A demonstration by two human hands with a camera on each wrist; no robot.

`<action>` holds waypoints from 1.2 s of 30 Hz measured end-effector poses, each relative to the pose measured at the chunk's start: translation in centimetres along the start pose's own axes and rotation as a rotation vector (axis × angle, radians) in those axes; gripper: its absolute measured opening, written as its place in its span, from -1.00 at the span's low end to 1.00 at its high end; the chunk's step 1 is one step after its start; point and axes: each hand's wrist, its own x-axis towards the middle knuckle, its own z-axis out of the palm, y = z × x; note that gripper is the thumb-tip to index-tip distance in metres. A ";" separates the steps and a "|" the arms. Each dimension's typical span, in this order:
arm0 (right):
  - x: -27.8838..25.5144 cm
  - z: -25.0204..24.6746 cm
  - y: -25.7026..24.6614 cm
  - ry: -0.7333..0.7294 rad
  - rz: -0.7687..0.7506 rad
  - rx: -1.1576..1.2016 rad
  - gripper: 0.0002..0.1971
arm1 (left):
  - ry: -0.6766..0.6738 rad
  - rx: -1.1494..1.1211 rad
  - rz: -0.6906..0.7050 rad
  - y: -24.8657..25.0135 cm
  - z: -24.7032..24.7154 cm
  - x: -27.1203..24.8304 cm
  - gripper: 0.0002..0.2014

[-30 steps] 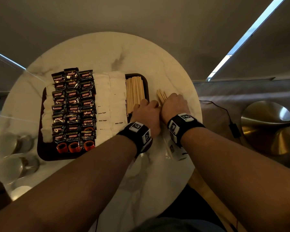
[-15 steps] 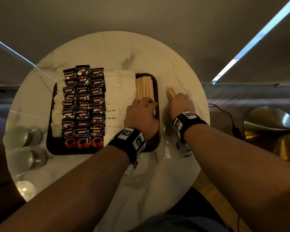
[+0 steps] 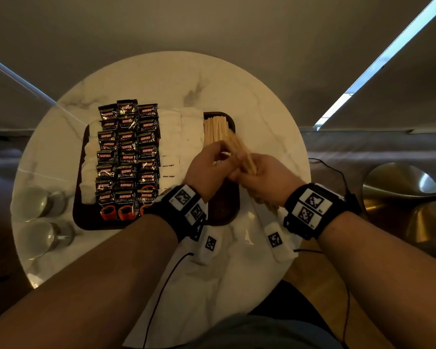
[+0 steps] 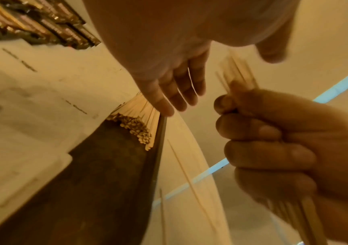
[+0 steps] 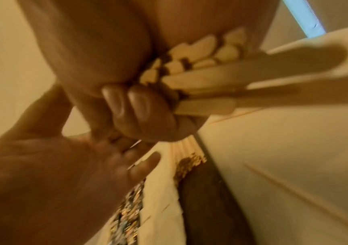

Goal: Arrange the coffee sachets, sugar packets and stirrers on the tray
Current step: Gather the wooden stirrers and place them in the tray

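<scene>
One fistful of stirrers [image 3: 239, 152] sat in the right hand [image 3: 264, 177], fingers curled round it. Left hand [image 3: 207, 170] held nothing, fingers straight beside the bundle. Advice: square the ends against the left fingers before laying them by the pile [image 3: 215, 129] just beyond the fingertips on the tray [image 3: 224, 210].

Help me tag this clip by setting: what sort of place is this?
Probably a hotel room or lounge coffee corner. A round marble table holds a dark tray with rows of coffee sachets, white sugar packets and wooden stirrers; upturned glasses stand beside it.
</scene>
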 end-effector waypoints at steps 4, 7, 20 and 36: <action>-1.6 1.2 -2.0 -0.229 -0.098 -0.066 -0.84 | -0.324 -0.264 -0.023 1.0 -0.4 -1.0 -0.36; -1.9 1.8 -2.4 -0.350 -0.141 0.062 -0.72 | -0.330 -0.301 -0.001 1.6 -0.3 -1.9 -0.68; -0.8 0.7 1.1 -0.185 0.350 0.954 -0.38 | 0.061 -0.434 0.207 4.8 -0.8 -3.1 -0.50; -0.4 1.7 -0.1 0.010 0.309 1.048 -0.54 | 0.326 -0.372 0.023 4.3 3.0 -2.8 -0.49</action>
